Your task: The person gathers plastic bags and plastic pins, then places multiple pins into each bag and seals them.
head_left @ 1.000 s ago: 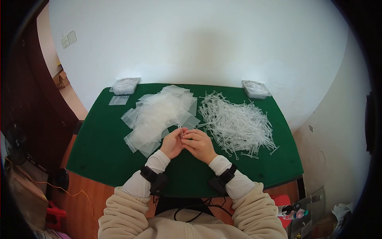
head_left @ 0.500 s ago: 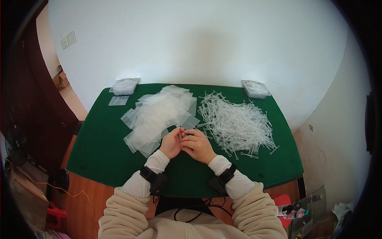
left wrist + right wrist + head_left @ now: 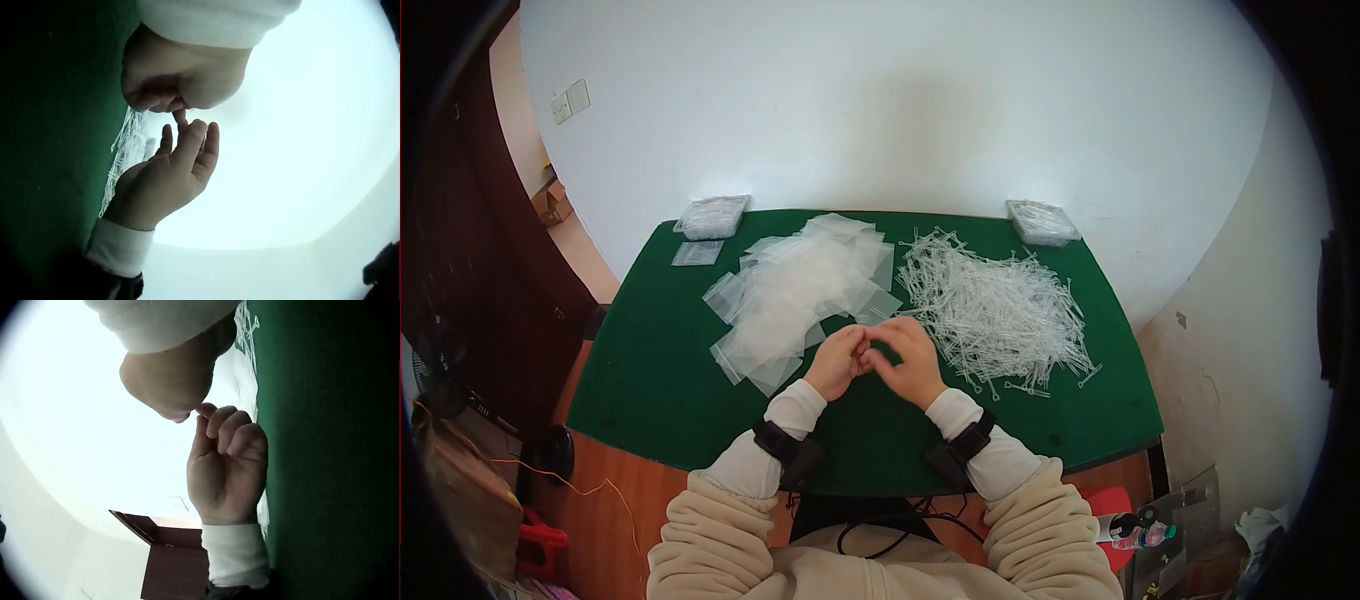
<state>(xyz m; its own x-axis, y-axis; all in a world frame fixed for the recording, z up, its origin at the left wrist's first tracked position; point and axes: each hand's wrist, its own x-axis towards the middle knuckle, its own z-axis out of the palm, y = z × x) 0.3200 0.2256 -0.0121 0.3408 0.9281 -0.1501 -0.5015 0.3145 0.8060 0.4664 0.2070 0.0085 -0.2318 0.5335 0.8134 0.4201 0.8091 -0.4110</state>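
Both hands meet over the front middle of the table, fingertips close together. My left hand (image 3: pixel 835 362) has its fingers curled in, and in the right wrist view the left thumb (image 3: pixel 199 434) meets the bent index finger. A slim clear plastic stick showed in this grip a moment earlier; now the fingers hide it. My right hand (image 3: pixel 908 362) reaches across with fingers loosely bent, index tip at the left fingers. In the left wrist view, the right thumb (image 3: pixel 166 139) stands apart from its fingers. Clear flat bags (image 3: pixel 790 295) lie beyond the left hand, clear plastic sticks (image 3: pixel 1000 315) beyond the right.
Clear boxes of packed pieces stand at the table's back left (image 3: pixel 713 216) and back right (image 3: pixel 1043 223) corners. A flat clear packet (image 3: pixel 698 253) lies before the left box. A white wall (image 3: pixel 900 110) rises behind the green tabletop (image 3: pixel 640 390).
The clear stick that showed at the left fingertips has gone out of sight. My left hand has turned inward, its fingers more curled, and the right thumb and index finger have spread apart.
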